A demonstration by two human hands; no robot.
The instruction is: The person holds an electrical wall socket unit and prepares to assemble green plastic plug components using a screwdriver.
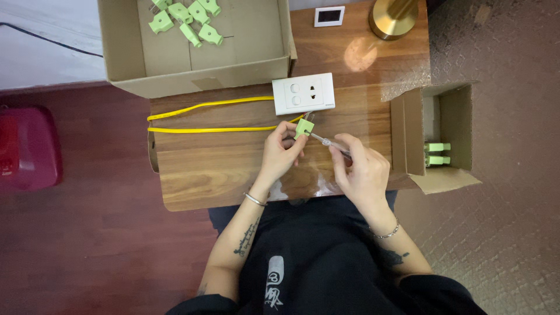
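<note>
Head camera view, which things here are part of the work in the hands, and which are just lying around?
In use:
left hand holding green plug
right hand holding screwdriver
yellow cable
white socket plate

Lying about:
brass lamp base
red object
small white frame

Both hands meet over the lap, the left hand (pixel 281 153) pinching, the right hand (pixel 361 169) curled, forearms bent inward.

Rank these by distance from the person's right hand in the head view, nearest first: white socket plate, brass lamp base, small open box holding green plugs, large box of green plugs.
From the right hand:
1. Small open box holding green plugs, just to its right at the table edge.
2. White socket plate, up and to the left.
3. Brass lamp base, at the far edge.
4. Large box of green plugs, far upper left.
</note>
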